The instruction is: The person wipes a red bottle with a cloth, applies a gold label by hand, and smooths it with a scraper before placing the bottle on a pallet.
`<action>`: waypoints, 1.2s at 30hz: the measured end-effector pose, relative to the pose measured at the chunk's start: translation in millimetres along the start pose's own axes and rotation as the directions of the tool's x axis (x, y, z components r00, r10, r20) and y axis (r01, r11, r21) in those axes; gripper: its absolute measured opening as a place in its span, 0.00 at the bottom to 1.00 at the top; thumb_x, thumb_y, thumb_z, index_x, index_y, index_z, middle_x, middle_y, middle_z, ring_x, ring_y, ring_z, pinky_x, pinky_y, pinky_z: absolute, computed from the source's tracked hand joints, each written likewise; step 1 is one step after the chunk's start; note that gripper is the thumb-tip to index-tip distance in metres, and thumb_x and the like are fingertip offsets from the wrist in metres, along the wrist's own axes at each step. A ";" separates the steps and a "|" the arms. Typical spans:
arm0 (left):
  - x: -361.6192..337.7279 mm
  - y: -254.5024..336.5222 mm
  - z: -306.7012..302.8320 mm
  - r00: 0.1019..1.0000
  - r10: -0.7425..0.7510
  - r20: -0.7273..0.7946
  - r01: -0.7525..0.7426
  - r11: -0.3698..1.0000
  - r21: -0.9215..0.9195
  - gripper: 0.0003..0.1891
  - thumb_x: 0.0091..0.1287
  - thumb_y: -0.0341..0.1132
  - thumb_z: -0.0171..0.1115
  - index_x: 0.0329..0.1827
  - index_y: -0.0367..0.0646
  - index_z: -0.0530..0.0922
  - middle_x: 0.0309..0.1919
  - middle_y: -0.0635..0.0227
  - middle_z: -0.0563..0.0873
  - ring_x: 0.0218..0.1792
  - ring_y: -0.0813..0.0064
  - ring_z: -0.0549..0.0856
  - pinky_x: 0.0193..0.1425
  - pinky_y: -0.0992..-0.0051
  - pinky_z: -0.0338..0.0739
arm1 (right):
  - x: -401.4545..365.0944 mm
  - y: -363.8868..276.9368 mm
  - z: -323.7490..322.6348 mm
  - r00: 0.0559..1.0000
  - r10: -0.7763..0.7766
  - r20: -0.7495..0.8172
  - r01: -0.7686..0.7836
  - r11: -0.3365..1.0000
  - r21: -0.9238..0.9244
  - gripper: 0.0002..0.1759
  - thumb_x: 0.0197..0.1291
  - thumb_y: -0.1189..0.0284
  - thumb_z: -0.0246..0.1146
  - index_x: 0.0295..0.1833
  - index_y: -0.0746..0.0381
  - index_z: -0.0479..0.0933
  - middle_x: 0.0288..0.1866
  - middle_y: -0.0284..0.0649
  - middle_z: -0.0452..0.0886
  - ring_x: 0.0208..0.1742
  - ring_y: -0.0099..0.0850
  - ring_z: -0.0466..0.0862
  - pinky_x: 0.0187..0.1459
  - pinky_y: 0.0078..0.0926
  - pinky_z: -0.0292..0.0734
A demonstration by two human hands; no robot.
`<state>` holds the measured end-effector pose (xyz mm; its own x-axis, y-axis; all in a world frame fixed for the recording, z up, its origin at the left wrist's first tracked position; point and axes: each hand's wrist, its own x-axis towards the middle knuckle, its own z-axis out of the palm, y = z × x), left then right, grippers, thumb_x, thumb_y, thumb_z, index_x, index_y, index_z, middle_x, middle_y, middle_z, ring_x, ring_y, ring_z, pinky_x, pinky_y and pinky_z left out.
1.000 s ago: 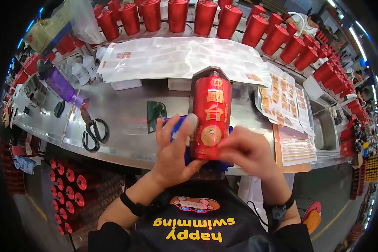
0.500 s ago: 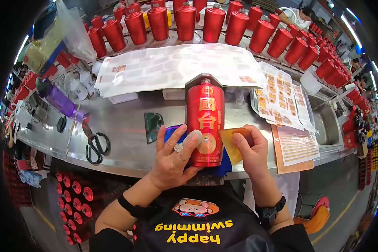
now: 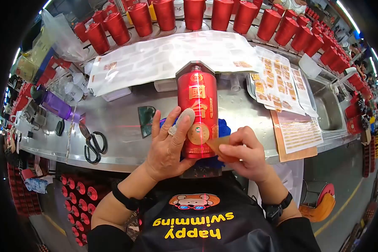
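A red bottle with gold characters and a round gold emblem (image 3: 197,101) lies on the steel bench, its neck pointing away from me, partly over a blue cloth (image 3: 224,129). Around its left side, my left hand (image 3: 168,145) is wrapped, thumb below and fingers on its front; one fingertip wears a pale cover. My right hand (image 3: 248,154) pinches a yellowish-brown flat piece (image 3: 221,147), whose tip is at the bottle's lower right side, by the emblem.
Black scissors (image 3: 93,143) and a dark green piece (image 3: 146,121) are on the left. White sheets (image 3: 172,61) lie behind the bottle, gold sticker sheets (image 3: 281,80) to the right near a sink (image 3: 328,108). Red bottles (image 3: 194,14) line the back. Another person (image 3: 296,6) is far off.
My right hand has moved down and left, bringing the yellowish-brown piece across the bottle's lower right edge. The view has shifted slightly; my left hand still holds the bottle.
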<state>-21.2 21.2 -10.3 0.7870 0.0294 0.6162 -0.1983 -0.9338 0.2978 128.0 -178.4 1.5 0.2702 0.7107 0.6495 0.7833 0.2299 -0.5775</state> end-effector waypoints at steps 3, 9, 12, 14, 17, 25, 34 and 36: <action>-3.1 -2.4 3.5 1.000 -0.003 -0.011 0.003 1.000 0.003 0.55 0.48 0.43 0.78 0.79 0.39 0.55 0.73 0.55 0.71 0.76 0.49 0.64 0.79 0.44 0.42 | 1.2 -1.5 -9.6 0.999 -0.020 0.049 0.016 0.997 0.078 0.18 0.48 0.80 0.76 0.46 0.60 0.83 0.35 0.36 0.78 0.33 0.30 0.75 0.36 0.29 0.71; -14.7 9.6 0.3 0.983 -0.171 0.063 0.182 0.929 -0.321 0.53 0.64 0.51 0.68 0.80 0.31 0.45 0.77 0.42 0.57 0.79 0.48 0.57 0.81 0.52 0.42 | 2.7 -17.9 10.9 0.787 0.616 0.032 -0.526 0.643 0.556 0.09 0.66 0.71 0.67 0.47 0.65 0.79 0.39 0.34 0.83 0.38 0.17 0.78 0.39 0.18 0.73; -14.9 15.6 13.0 0.925 -0.378 0.046 0.304 0.660 -0.687 0.46 0.72 0.50 0.58 0.80 0.30 0.44 0.79 0.45 0.54 0.79 0.52 0.55 0.81 0.59 0.43 | 3.0 -21.0 23.8 0.755 0.654 0.051 -0.559 0.600 0.572 0.12 0.68 0.69 0.67 0.49 0.65 0.76 0.40 0.33 0.84 0.40 0.16 0.79 0.39 0.18 0.75; -12.3 15.7 12.4 0.930 -0.364 0.058 0.326 0.741 -0.587 0.41 0.76 0.45 0.52 0.81 0.32 0.42 0.80 0.48 0.52 0.80 0.54 0.53 0.81 0.63 0.44 | -3.7 -15.9 27.7 0.751 0.660 0.026 -0.585 0.645 0.493 0.11 0.68 0.70 0.66 0.49 0.65 0.76 0.39 0.33 0.84 0.39 0.16 0.79 0.39 0.17 0.75; -13.9 16.6 14.7 0.924 -0.375 0.076 0.346 0.731 -0.589 0.40 0.77 0.43 0.52 0.81 0.33 0.41 0.81 0.49 0.51 0.80 0.54 0.52 0.81 0.64 0.43 | -14.1 -7.4 24.7 0.745 0.667 0.017 -0.597 0.655 0.463 0.10 0.69 0.70 0.65 0.48 0.66 0.76 0.37 0.32 0.84 0.36 0.15 0.78 0.37 0.17 0.75; -15.2 17.2 20.6 0.899 -0.433 0.065 0.309 0.522 -0.795 0.41 0.77 0.46 0.51 0.81 0.31 0.41 0.80 0.48 0.51 0.80 0.54 0.51 0.81 0.63 0.41 | 20.3 -27.2 7.8 0.995 -0.102 -0.020 0.093 0.957 -0.276 0.13 0.51 0.72 0.72 0.43 0.57 0.81 0.37 0.31 0.79 0.35 0.29 0.75 0.41 0.31 0.69; -16.1 13.2 -8.8 0.996 -0.091 0.021 0.093 0.976 -0.199 0.42 0.71 0.61 0.54 0.75 0.34 0.62 0.69 0.50 0.72 0.77 0.48 0.60 0.81 0.48 0.37 | 21.5 -23.7 -14.8 0.993 0.098 0.063 -0.102 0.993 0.057 0.10 0.52 0.73 0.74 0.41 0.58 0.83 0.34 0.33 0.78 0.33 0.29 0.77 0.39 0.30 0.68; -5.2 12.4 -17.3 0.995 0.033 0.094 -0.025 0.996 -0.089 0.38 0.71 0.63 0.52 0.72 0.38 0.69 0.65 0.57 0.78 0.76 0.51 0.63 0.81 0.47 0.38 | 22.4 -17.7 -19.5 0.949 0.310 0.050 -0.314 0.930 0.190 0.09 0.56 0.74 0.74 0.41 0.61 0.83 0.34 0.35 0.78 0.32 0.31 0.77 0.35 0.29 0.70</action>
<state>-37.8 15.6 2.8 0.8312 -0.0353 0.5549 -0.2691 -0.8989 0.3459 131.1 -179.5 35.9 0.4715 0.7794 0.4126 0.5371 0.1173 -0.8353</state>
